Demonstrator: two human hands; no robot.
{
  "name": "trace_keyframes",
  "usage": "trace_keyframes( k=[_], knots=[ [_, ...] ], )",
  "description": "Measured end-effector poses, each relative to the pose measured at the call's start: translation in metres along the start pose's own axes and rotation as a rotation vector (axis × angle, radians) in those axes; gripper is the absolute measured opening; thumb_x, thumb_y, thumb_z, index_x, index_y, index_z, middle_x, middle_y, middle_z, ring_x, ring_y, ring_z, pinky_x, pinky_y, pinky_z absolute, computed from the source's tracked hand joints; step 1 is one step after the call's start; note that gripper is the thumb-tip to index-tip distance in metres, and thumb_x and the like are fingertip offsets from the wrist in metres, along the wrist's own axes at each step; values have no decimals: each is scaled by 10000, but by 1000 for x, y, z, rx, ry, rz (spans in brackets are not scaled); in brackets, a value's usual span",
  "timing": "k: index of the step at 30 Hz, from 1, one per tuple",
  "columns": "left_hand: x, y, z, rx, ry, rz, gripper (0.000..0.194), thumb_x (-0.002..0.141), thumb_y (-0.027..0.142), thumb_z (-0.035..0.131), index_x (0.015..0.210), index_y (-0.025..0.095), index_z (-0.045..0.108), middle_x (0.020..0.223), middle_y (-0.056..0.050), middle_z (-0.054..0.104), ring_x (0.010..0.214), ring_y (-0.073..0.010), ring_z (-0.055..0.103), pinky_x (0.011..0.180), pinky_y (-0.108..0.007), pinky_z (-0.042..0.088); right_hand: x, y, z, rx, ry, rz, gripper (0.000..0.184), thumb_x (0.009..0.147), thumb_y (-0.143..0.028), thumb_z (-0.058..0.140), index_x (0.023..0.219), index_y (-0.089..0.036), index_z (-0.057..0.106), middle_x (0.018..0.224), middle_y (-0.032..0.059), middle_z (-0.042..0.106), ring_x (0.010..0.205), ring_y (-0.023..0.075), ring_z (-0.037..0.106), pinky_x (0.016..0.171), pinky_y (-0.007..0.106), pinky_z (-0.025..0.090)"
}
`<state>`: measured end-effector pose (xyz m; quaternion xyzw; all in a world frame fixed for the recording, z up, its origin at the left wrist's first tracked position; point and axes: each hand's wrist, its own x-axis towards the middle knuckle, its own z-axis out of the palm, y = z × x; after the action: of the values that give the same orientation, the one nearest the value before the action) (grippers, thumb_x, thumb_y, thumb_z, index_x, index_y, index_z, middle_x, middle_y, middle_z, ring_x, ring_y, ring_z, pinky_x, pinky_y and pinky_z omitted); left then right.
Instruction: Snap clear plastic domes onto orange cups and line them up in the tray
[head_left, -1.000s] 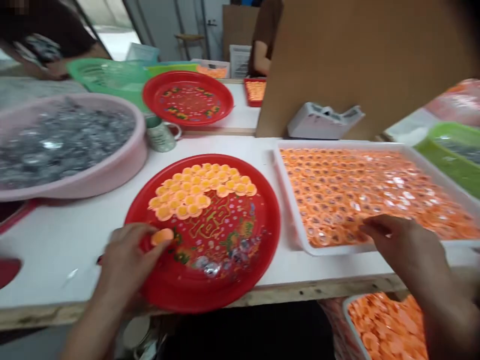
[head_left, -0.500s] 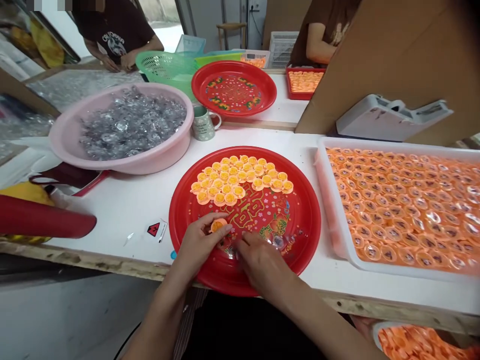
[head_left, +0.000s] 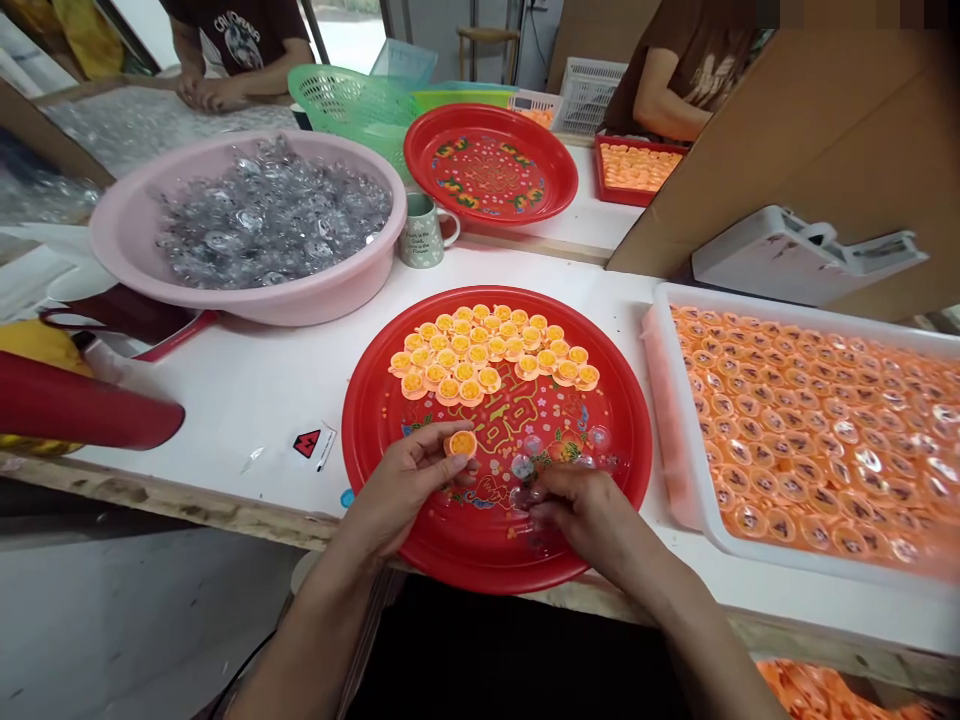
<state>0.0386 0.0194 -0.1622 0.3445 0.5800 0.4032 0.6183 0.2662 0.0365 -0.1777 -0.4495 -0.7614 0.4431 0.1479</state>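
My left hand pinches a small orange cup-shaped piece between thumb and fingers, its round yellow-orange face upward. My right hand is over the right part of a red patterned tray, its fingers closed on a small clear plastic disc, partly hidden by the fingertips. Other clear discs lie on the tray close by. Across the tray's far half, a cluster of similar orange pieces sits packed together.
A pink basin of clear plastic parts stands at left, beside a mug. At right, a white tray holds rows of orange pieces. Another red tray lies beyond. A cardboard panel rises at right; two people work across the table.
My right hand has moved right across the tray, away from my left hand. My left hand has lifted slightly with the orange piece. The camera view has shifted a little.
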Motion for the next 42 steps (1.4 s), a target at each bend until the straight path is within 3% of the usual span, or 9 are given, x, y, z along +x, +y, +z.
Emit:
trace_keyframes(
  k=[6,10,14,18,21,25,30,37,42],
  knots=[
    [-2,-1,8,-112,-11,-28,398,805,238,698,1185,148,622,1068,-83,699,940,-200,682,848,-285,545,-1,-2,-4,238,8,50,193,858,-184,572,680,-178,646,721,1,590,671,132,568,634,260,461],
    [-7,0,18,-143,-72,-53,435,782,247,726,1192,140,628,1074,-95,703,982,-231,678,905,-340,536,-1,3,2,622,30,230,179,795,-355,695,834,-180,705,686,-6,615,599,128,590,604,279,529],
    [-10,0,26,-152,-131,-44,403,759,274,745,1137,158,669,1101,-97,709,1057,-266,650,912,-374,532,-1,4,4,763,98,252,263,735,-391,767,874,-181,688,684,-13,641,553,105,577,566,259,526],
    [-10,0,31,-161,-155,-42,400,724,266,768,1105,169,693,1115,-97,713,1094,-273,632,934,-380,517,-1,1,1,808,205,224,261,728,-374,781,852,-174,667,646,-26,621,515,89,555,502,217,473],
    [-9,-1,33,-179,-176,-47,392,727,270,767,1097,163,692,1116,-101,708,1082,-273,638,931,-385,523,-2,1,-1,808,203,212,272,756,-358,760,955,-184,694,660,-26,622,553,91,565,546,219,479],
    [-7,-6,36,-230,-206,-51,372,736,291,765,1071,147,691,1126,-115,694,1072,-294,643,926,-425,532,-2,2,0,815,211,233,241,747,-371,761,885,-182,704,714,0,652,602,107,576,563,230,479],
    [-6,-11,42,-284,-215,-28,353,761,285,747,1078,144,682,1098,-117,697,1054,-284,649,941,-434,526,1,-4,3,856,213,241,407,706,-404,781,1032,-194,659,787,1,648,668,125,588,594,247,483],
    [-5,-10,43,-296,-180,-12,360,745,296,763,1061,145,682,1066,-111,708,1016,-267,659,919,-413,537,1,-3,6,811,231,204,274,749,-383,745,802,-203,545,645,-47,574,585,114,562,553,240,473],
    [-4,-12,39,-285,-157,-23,403,730,311,774,1083,147,668,1075,-113,707,980,-273,671,904,-444,540,-2,2,4,677,249,189,219,744,-339,744,889,-195,662,752,-10,653,722,142,619,691,277,499]
  ],
)
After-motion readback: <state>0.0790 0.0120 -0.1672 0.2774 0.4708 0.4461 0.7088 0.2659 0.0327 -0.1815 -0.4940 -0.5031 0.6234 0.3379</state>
